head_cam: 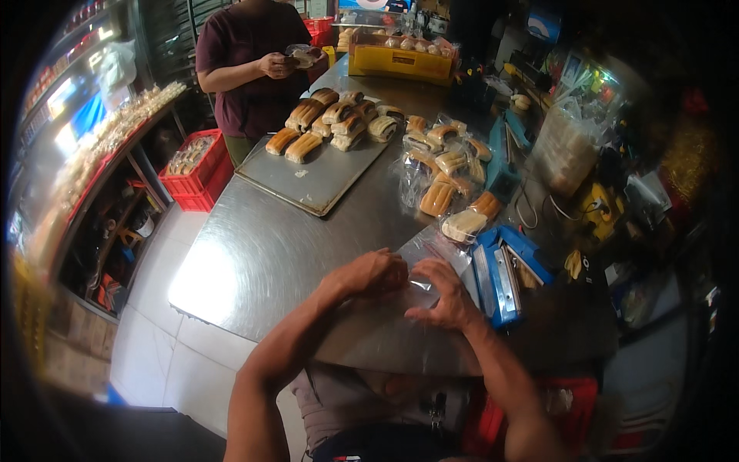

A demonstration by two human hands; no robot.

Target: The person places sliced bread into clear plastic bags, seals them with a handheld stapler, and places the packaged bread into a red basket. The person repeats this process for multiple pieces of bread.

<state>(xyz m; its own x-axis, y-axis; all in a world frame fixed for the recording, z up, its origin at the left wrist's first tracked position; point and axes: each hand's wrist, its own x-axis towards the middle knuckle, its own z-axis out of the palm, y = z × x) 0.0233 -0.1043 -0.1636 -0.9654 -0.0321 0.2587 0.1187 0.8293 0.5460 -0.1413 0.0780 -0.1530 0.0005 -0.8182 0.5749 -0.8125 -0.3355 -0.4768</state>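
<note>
My left hand [378,272] is bent over the near part of the steel table, its fingers curled down beside thin clear plastic. Whether they pinch it is hidden. My right hand [443,295] arches over the same plastic with thumb and fingers spread apart. Clear plastic bags [424,249] lie flat just beyond both hands. Past them rests a bagged pale bun [463,225], against a browner bun [485,204]. To the right of my right hand stands a blue impulse heat sealer [497,283], its arm raised.
A metal baking tray [312,185] carries several unwrapped buns [340,118]; a pile of bagged buns [447,156] lies to its right. A teal sealer [501,164] and a yellow crate [398,62] stand farther back. Across the table, a person [254,63] holds a bagged bun [301,56].
</note>
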